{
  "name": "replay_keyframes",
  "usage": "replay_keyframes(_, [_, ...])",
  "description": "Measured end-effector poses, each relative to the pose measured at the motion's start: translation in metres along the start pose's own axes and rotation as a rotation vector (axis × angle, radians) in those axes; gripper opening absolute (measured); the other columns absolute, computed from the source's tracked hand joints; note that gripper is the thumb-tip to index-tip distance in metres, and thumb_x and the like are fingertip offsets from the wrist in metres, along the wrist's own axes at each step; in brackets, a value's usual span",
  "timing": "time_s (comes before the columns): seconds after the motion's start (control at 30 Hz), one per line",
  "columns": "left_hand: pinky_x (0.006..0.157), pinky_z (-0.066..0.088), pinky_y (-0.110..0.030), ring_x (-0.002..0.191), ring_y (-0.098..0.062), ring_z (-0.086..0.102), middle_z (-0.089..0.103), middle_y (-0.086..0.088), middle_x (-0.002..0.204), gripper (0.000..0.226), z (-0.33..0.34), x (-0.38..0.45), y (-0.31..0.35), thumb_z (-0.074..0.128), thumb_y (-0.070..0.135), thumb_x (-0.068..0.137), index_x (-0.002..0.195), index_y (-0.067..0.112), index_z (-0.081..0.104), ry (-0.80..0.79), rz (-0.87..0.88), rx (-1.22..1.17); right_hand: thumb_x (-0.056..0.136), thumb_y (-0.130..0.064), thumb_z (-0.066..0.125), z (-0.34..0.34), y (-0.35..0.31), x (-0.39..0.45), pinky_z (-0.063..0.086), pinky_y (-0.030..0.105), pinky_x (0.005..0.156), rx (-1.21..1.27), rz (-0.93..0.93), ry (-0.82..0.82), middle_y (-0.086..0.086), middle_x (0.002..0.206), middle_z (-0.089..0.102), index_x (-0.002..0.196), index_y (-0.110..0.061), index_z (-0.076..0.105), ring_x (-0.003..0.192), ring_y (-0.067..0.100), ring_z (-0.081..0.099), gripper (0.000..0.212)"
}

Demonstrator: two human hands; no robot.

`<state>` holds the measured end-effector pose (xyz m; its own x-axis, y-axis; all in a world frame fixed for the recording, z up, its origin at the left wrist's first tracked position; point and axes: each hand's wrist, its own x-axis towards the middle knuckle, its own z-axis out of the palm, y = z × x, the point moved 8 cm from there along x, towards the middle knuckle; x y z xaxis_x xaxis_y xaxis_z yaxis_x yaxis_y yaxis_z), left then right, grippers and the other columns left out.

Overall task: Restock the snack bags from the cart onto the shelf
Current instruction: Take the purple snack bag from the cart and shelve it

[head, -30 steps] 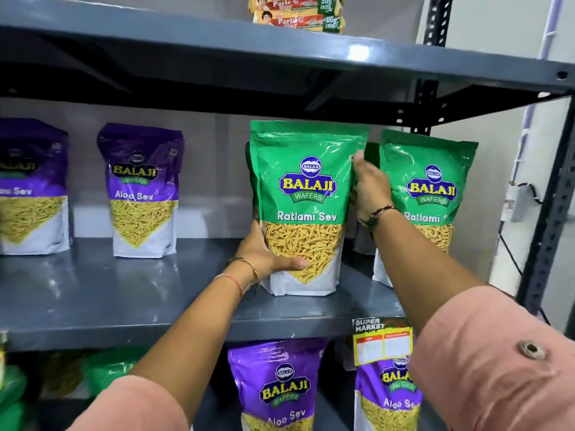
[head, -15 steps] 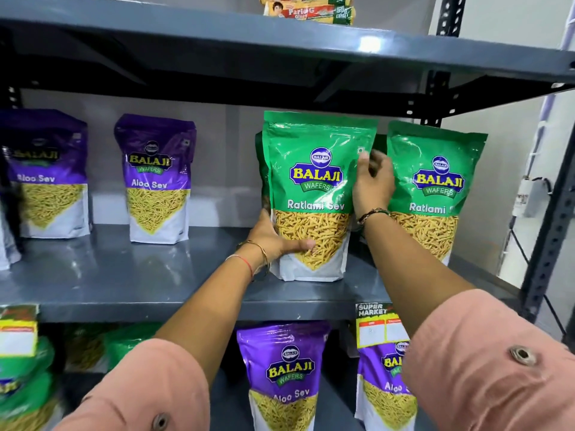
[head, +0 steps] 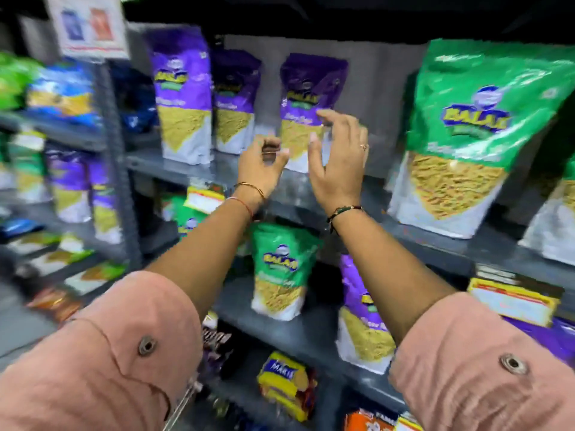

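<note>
Reaching out from pink buttoned sleeves (head: 102, 362), both hands have let go: the left hand (head: 259, 169) loosely curled, the right hand (head: 337, 160) spread, each empty. Beyond, the green Balaji snack bag (head: 473, 135) they gripped a second ago stands alone on the grey metal shelf (head: 435, 237), right of purple bags (head: 308, 104).

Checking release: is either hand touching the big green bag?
Apart. Head view shows bare shelf wall between right hand and green bag; left hand sits farther away.
</note>
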<state>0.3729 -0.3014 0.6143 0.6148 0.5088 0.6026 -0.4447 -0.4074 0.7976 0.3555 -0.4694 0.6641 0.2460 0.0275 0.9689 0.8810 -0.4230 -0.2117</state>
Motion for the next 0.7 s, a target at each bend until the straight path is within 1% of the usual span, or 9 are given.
replay_keyframes(0.03, [0.086,0.048,-0.025,0.091,-0.018,0.057,0.064,-0.022,0.102,0.028,-0.024,-0.007,-0.011,0.064,0.005,0.083,0.106,-0.009,0.056,0.02,-0.002,0.051,0.086,-0.019,0.055,0.018,-0.004,-0.015,0.04,0.038,0.092,0.036,0.033,-0.06,0.007,0.111,0.064,0.115,-0.013,0.061,0.103,0.027,0.056,0.03])
replay_keyframes(0.13, [0.083,0.049,-0.021,0.088,-0.016,0.057,0.064,-0.012,0.095,0.025,-0.116,-0.04,-0.056,0.064,0.007,0.082,0.104,-0.003,0.059,0.116,-0.068,0.253,0.087,-0.021,0.054,0.081,-0.032,-0.071,0.039,0.04,0.093,0.146,0.076,-0.268,0.008,0.11,0.064,0.114,-0.012,0.06,0.106,0.03,0.056,0.03])
replay_keyframes(0.2, [0.086,0.049,-0.031,0.087,-0.017,0.058,0.066,-0.018,0.097,0.023,-0.174,-0.064,-0.091,0.063,0.005,0.081,0.102,-0.003,0.06,0.158,-0.129,0.368,0.085,-0.02,0.055,0.118,-0.055,-0.112,0.041,0.041,0.088,0.172,0.071,-0.389,0.009,0.108,0.064,0.112,-0.015,0.061,0.103,0.032,0.056,0.029])
replay_keyframes(0.3, [0.086,0.048,-0.028,0.09,-0.026,0.063,0.068,-0.023,0.102,0.02,-0.266,-0.107,-0.154,0.064,0.007,0.081,0.1,-0.001,0.06,0.222,-0.31,0.511,0.083,-0.021,0.055,0.18,-0.099,-0.182,0.041,0.041,0.088,0.217,0.077,-0.608,0.008,0.109,0.065,0.109,-0.015,0.062,0.103,0.033,0.056,0.028])
replay_keyframes(0.4, [0.092,0.05,-0.042,0.097,-0.037,0.063,0.066,-0.027,0.104,0.017,-0.347,-0.15,-0.218,0.064,0.004,0.081,0.098,0.002,0.059,0.246,-0.503,0.569,0.081,-0.019,0.056,0.237,-0.148,-0.255,0.045,0.045,0.09,0.278,0.065,-0.853,0.01,0.108,0.065,0.108,-0.014,0.062,0.102,0.034,0.056,0.027])
replay_keyframes(0.5, [0.084,0.051,-0.037,0.089,-0.032,0.063,0.067,-0.028,0.102,0.019,-0.419,-0.193,-0.284,0.062,0.005,0.081,0.099,0.001,0.06,0.228,-0.711,0.647,0.081,-0.017,0.059,0.293,-0.191,-0.336,0.043,0.041,0.087,0.316,0.063,-1.093,0.009,0.109,0.066,0.107,-0.015,0.063,0.101,0.032,0.057,0.027])
replay_keyframes(0.6, [0.088,0.052,-0.04,0.093,-0.03,0.064,0.069,-0.023,0.103,0.022,-0.465,-0.242,-0.349,0.065,0.007,0.077,0.098,0.0,0.062,0.113,-0.89,0.707,0.083,-0.018,0.06,0.344,-0.212,-0.433,0.044,0.04,0.097,0.288,0.232,-1.407,0.008,0.12,0.061,0.115,-0.015,0.059,0.11,0.03,0.056,0.032])
replay_keyframes(0.63, [0.091,0.05,-0.038,0.099,-0.03,0.064,0.068,-0.021,0.107,0.027,-0.475,-0.259,-0.372,0.067,0.008,0.076,0.102,0.001,0.062,0.044,-0.956,0.727,0.083,-0.018,0.062,0.358,-0.216,-0.467,0.045,0.039,0.099,0.27,0.333,-1.499,0.009,0.124,0.059,0.119,-0.014,0.056,0.113,0.03,0.055,0.036])
replay_keyframes(0.7, [0.095,0.046,-0.034,0.111,-0.031,0.06,0.065,-0.019,0.117,0.039,-0.489,-0.298,-0.411,0.07,0.012,0.076,0.112,0.002,0.06,-0.099,-1.069,0.755,0.083,-0.017,0.065,0.374,-0.216,-0.536,0.044,0.037,0.103,0.225,0.628,-1.643,0.013,0.13,0.055,0.127,-0.011,0.051,0.118,0.031,0.054,0.046])
